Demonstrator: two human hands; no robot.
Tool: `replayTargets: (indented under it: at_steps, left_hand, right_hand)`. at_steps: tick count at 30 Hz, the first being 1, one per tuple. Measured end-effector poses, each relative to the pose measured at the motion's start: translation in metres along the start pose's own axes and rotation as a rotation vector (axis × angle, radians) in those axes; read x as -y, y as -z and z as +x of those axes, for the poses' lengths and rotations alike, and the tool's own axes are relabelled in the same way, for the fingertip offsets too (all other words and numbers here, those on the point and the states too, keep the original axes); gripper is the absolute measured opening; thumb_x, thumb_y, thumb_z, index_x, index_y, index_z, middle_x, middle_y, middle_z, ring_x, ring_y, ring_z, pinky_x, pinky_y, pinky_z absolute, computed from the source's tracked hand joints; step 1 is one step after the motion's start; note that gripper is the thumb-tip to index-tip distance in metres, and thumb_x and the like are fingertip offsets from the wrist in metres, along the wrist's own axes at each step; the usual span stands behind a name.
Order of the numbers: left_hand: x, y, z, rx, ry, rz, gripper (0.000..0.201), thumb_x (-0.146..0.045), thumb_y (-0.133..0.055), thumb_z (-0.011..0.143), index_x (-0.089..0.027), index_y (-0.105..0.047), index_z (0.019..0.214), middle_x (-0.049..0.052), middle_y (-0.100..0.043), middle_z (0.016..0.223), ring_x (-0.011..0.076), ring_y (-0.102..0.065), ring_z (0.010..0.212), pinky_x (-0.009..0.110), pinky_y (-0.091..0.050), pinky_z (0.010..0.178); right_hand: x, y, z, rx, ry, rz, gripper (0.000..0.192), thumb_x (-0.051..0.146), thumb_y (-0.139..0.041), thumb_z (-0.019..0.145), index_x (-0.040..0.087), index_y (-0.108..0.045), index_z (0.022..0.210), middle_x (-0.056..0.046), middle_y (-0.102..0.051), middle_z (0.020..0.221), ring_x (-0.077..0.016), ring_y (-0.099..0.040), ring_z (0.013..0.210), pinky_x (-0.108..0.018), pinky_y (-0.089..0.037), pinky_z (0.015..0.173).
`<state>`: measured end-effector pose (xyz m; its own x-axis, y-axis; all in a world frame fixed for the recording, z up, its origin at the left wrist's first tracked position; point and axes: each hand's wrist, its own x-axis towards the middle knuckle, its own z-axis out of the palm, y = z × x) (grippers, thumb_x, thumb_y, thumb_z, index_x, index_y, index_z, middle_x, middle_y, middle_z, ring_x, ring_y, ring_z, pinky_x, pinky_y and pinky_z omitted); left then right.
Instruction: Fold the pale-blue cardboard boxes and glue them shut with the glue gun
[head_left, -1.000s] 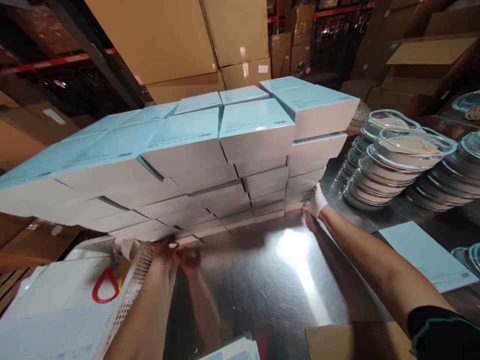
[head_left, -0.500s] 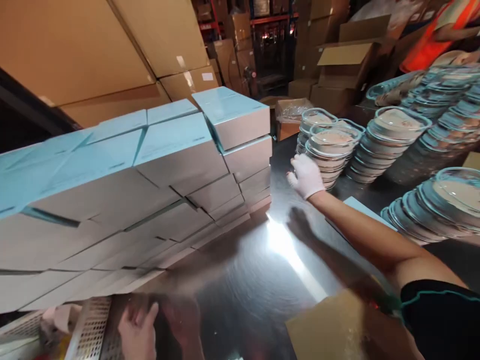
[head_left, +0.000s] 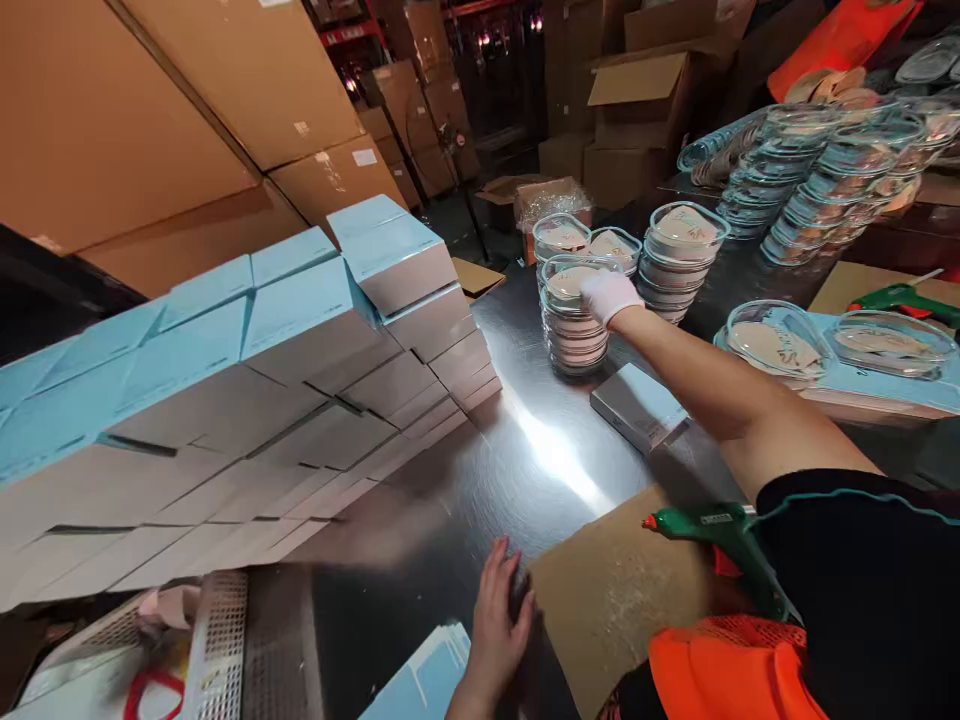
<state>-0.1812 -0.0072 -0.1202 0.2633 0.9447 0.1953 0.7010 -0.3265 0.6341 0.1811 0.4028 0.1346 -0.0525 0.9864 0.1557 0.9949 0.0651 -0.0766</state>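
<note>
My right hand (head_left: 611,297), in a white glove, is at the top of a front stack of clear oval plastic containers (head_left: 574,335) with pale inserts. Its fingers are closed at the rim of the topmost container. My left hand (head_left: 495,625) is bare and open, fingers apart, over the dark metal table by a cardboard sheet (head_left: 607,600). Beside its wrist lie light-blue flat sheets or cards (head_left: 427,675). A small white box (head_left: 637,405) lies below my right forearm. On the cardboard rests a green glue gun (head_left: 705,525), partly behind my sleeve.
Stacked white boxes with light-blue tops (head_left: 300,310) form a wall on the left. More container stacks (head_left: 810,170) stand at the back right, near a second green glue gun (head_left: 900,298). A white perforated basket (head_left: 225,640) is at lower left. Large cartons (head_left: 187,90) rise behind.
My right hand has moved from beside the front stack up to its top container. My left hand has come right, beside the cardboard. The view has shifted, showing the white box and glue guns.
</note>
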Motion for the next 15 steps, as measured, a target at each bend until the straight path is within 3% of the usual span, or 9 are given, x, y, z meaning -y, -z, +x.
replayTargets:
  at_steps: [5, 8, 10, 12, 15]
  left_hand:
    - [-0.012, -0.015, -0.03, 0.076, 0.088, -0.056, 0.05, -0.022, -0.055, 0.101, -0.017, -0.061, 0.151, 0.023, -0.052, 0.169, 0.0354, -0.047, 0.161, 0.064, -0.045, 0.128]
    - [-0.006, -0.008, -0.058, 0.064, 0.2, -0.062, 0.052, -0.027, -0.056, 0.1, -0.017, -0.064, 0.15, 0.022, -0.053, 0.168, 0.0355, -0.049, 0.159, 0.063, -0.044, 0.128]
    - [0.001, -0.001, -0.078, 0.02, 0.285, -0.067, 0.052, -0.033, -0.056, 0.1, -0.016, -0.066, 0.148, 0.022, -0.055, 0.167, 0.0369, -0.051, 0.158, 0.062, -0.045, 0.129]
    - [0.009, 0.005, -0.095, -0.017, 0.356, -0.076, 0.053, -0.04, -0.058, 0.099, -0.015, -0.069, 0.144, 0.023, -0.058, 0.164, 0.039, -0.054, 0.156, 0.061, -0.046, 0.128]
    - [0.017, 0.008, -0.114, -0.047, 0.42, -0.074, 0.054, -0.045, -0.058, 0.099, -0.014, -0.07, 0.141, 0.024, -0.061, 0.161, 0.0394, -0.056, 0.154, 0.058, -0.047, 0.128]
  right_hand:
    - [0.02, 0.01, -0.038, 0.035, 0.14, -0.01, 0.028, 0.027, -0.067, 0.104, 0.008, -0.077, 0.123, -0.021, -0.077, 0.128, -0.0323, -0.069, 0.126, -0.045, -0.055, 0.107]
    - [0.011, 0.01, -0.074, -0.025, 0.158, 0.044, 0.038, 0.033, -0.059, 0.108, 0.011, -0.071, 0.137, -0.02, -0.075, 0.135, -0.0335, -0.066, 0.13, -0.04, -0.053, 0.104]
    - [-0.005, 0.0, -0.104, -0.085, 0.065, 0.079, 0.048, 0.038, -0.051, 0.113, 0.01, -0.061, 0.15, -0.024, -0.068, 0.145, -0.0338, -0.063, 0.135, -0.041, -0.054, 0.104]
    - [-0.024, -0.019, -0.136, -0.092, -0.053, 0.108, 0.046, 0.038, -0.052, 0.114, 0.01, -0.061, 0.149, -0.026, -0.067, 0.143, -0.0321, -0.066, 0.128, -0.042, -0.057, 0.1]
    - [-0.039, -0.053, -0.181, -0.032, -0.065, 0.169, 0.033, 0.04, -0.065, 0.11, 0.019, -0.07, 0.134, -0.014, -0.072, 0.133, -0.0238, -0.072, 0.111, -0.042, -0.063, 0.095]
